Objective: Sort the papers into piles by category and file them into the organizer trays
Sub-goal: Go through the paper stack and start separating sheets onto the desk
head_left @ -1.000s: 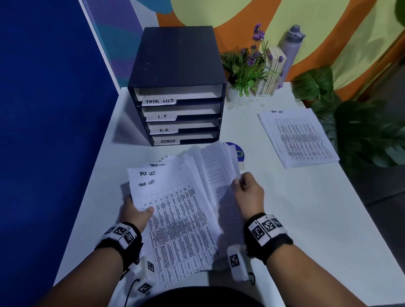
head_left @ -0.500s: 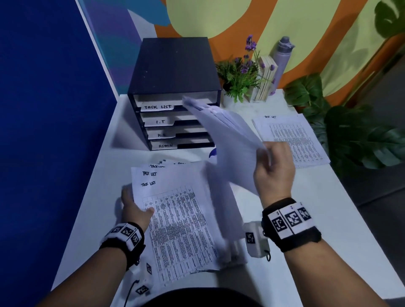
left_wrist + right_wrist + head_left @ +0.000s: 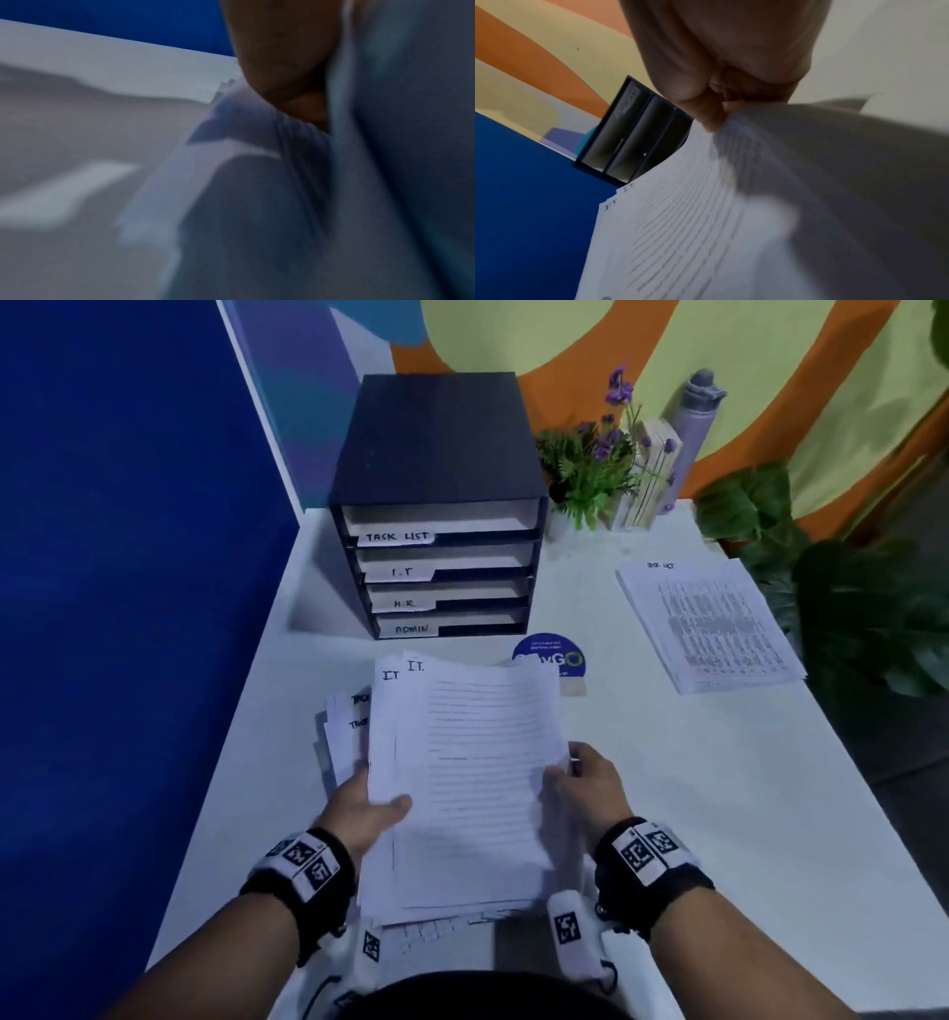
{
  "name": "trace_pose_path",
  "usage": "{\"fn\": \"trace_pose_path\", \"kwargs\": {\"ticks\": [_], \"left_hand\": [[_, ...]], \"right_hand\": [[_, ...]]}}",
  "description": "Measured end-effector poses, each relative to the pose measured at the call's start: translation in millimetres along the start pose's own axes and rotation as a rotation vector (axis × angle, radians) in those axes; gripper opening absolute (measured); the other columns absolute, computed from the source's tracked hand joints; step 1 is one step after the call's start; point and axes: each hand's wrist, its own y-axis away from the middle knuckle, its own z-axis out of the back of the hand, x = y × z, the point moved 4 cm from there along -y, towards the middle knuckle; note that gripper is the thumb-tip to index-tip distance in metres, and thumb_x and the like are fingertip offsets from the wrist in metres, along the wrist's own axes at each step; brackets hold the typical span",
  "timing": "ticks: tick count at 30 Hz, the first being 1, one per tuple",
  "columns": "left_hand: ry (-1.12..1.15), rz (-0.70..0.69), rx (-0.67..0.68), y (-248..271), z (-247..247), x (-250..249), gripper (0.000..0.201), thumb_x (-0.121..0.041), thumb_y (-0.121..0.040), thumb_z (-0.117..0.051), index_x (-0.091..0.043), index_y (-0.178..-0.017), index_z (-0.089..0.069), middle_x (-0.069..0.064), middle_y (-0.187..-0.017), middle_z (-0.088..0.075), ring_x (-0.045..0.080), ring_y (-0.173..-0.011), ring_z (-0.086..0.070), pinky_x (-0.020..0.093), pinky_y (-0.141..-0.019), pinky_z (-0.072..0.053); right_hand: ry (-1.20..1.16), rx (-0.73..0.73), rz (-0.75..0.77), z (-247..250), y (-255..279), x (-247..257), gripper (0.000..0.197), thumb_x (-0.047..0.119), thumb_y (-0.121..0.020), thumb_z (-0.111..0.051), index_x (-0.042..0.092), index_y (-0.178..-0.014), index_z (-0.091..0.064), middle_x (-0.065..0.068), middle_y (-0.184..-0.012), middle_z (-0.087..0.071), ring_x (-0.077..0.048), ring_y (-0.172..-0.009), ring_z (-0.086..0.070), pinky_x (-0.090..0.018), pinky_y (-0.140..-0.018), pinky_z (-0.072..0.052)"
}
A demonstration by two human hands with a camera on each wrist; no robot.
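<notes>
left grip (image 3: 367, 806): closed on left edge of paper stack (image 3: 462, 788), thumb on top, fingers underneath; wrist view blurred, only thumb against sheets readable
right grip (image 3: 585, 785): pinching right edge of same stack, thumb over top sheet; wrist view shows edge bowed upward
paper stack: held low over bench (image 3: 719, 788), just in front of organizer (image 3: 436, 505); top sheets headed I.T., fanned and uneven, corners out of line
under stack: sheets headed TASK... (image 3: 354, 711) poking out on left side, toward organizer's front-left; mixed categories likely in one bundle
sorted pile (image 3: 708, 624): task list sheets flat on bench, well right of organizer
organizer trays: labelled TASK LIST, I.T, H.R., ADMIN top to bottom; contents not clear enough to call
risk 1: loose fan, edge-only hold, so lower sheets may slide out and scatter on bench if lifted
risk 2: task list sheets riding along under I.T. ones, so misfile likely if bundle goes straight into I.T tray
risk 3: bowed right edge, so crease or jam at narrow tray slot
risk 4: sticker disc (image 3: 549, 657) just right of organizer front, minor snag for sliding paper
</notes>
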Motion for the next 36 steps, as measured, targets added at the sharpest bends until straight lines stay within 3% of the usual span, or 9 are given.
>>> {"fn": "trace_pose_path", "kwargs": {"ticks": [4, 9, 13, 18, 22, 27, 30, 33, 36], "left_hand": [[-0.166, -0.008, -0.074, -1, 2, 17, 0.062, -0.046, -0.056, -0.085, -0.031, -0.114, -0.065, -0.018, -0.104, -0.072, 0.01, -0.102, -0.067, 0.04, -0.098, -0.051], [-0.219, 0.059, -0.204, -3, 1, 22, 0.08, -0.067, -0.074, -0.056, -0.022, -0.14, -0.048, -0.005, -0.141, -0.051, 0.022, -0.132, -0.047, 0.043, -0.112, -0.035], [-0.247, 0.049, -0.263, -8, 9, 29, 0.085, -0.071, -0.063, -0.059, -0.022, -0.133, -0.052, -0.002, -0.133, -0.058, 0.025, -0.122, -0.054, 0.044, -0.107, -0.042], [-0.221, 0.019, -0.328, -4, 12, 18, 0.06, -0.03, -0.074, -0.081, -0.01, -0.124, -0.053, 0.006, -0.115, -0.064, 0.027, -0.107, -0.06, 0.038, -0.097, -0.048], [-0.218, -0.02, -0.369, -1, 4, 12, 0.06, -0.03, -0.069, -0.085, -0.012, -0.117, -0.054, 0.004, -0.106, -0.065, 0.025, -0.099, -0.061, 0.034, -0.091, -0.049], [-0.237, -0.064, -0.473, 5, 4, 3, 0.042, -0.023, -0.089, -0.066, -0.013, -0.127, -0.051, 0.009, -0.123, -0.06, 0.02, -0.095, -0.053, 0.027, -0.085, -0.039], [-0.248, -0.112, -0.472, 8, 5, 0, 0.063, -0.005, -0.086, -0.066, -0.018, -0.141, -0.039, 0.011, -0.137, -0.048, 0.026, -0.115, -0.053, 0.033, -0.097, -0.042], [-0.557, -0.173, -0.488, 9, 2, -5, 0.053, -0.011, -0.086, -0.067, -0.019, -0.136, -0.052, 0.009, -0.141, -0.038, 0.031, -0.127, -0.044, 0.036, -0.108, -0.037], [-0.801, -0.053, -0.445, 9, -7, -7, 0.036, -0.029, -0.091, -0.058, -0.022, -0.127, -0.059, 0.001, -0.142, -0.031, 0.029, -0.127, -0.036, 0.038, -0.111, -0.027]], "right_hand": [[0.099, 0.036, -0.018, -3, -4, -17, 0.029, 0.034, -0.071, -0.069, 0.012, -0.086, -0.06, -0.009, -0.084, -0.07, -0.029, -0.08, -0.069, -0.044, -0.073, -0.059], [0.185, -0.016, -0.029, -1, -12, -21, 0.014, 0.011, -0.078, -0.065, 0.0, -0.084, -0.058, -0.008, -0.073, -0.064, -0.023, -0.065, -0.062, -0.031, -0.059, -0.053], [0.097, -0.023, -0.056, 7, -14, -33, 0.008, 0.008, -0.074, -0.068, 0.008, -0.077, -0.061, -0.012, -0.072, -0.068, -0.032, -0.07, -0.068, -0.048, -0.068, -0.06], [0.005, 0.009, -0.079, 14, -11, -33, 0.01, 0.009, -0.074, -0.071, 0.009, -0.076, -0.062, -0.012, -0.074, -0.07, -0.033, -0.071, -0.068, -0.052, -0.074, -0.059], [0.031, 0.072, -0.111, 8, -15, -38, 0.025, 0.028, -0.067, -0.07, 0.009, -0.082, -0.067, -0.009, -0.082, -0.074, -0.032, -0.08, -0.071, -0.051, -0.076, -0.059], [0.061, 0.023, -0.079, 15, -22, -44, 0.026, 0.024, -0.061, -0.068, 0.006, -0.079, -0.064, -0.015, -0.08, -0.072, -0.036, -0.08, -0.069, -0.053, -0.075, -0.058], [0.093, -0.012, -0.085, 24, -18, -40, 0.011, 0.009, -0.075, -0.069, 0.005, -0.074, -0.059, -0.012, -0.073, -0.066, -0.03, -0.071, -0.065, -0.051, -0.076, -0.058], [0.126, -0.028, -0.079, 26, -20, -42, 0.02, 0.009, -0.076, -0.067, 0.011, -0.066, -0.05, -0.008, -0.066, -0.059, -0.023, -0.065, -0.057, -0.05, -0.073, -0.056], [0.117, -0.011, -0.082, 21, -21, -45, 0.018, 0.013, -0.073, -0.066, 0.009, -0.065, -0.05, -0.01, -0.067, -0.063, -0.027, -0.066, -0.061, -0.05, -0.073, -0.056]]}}
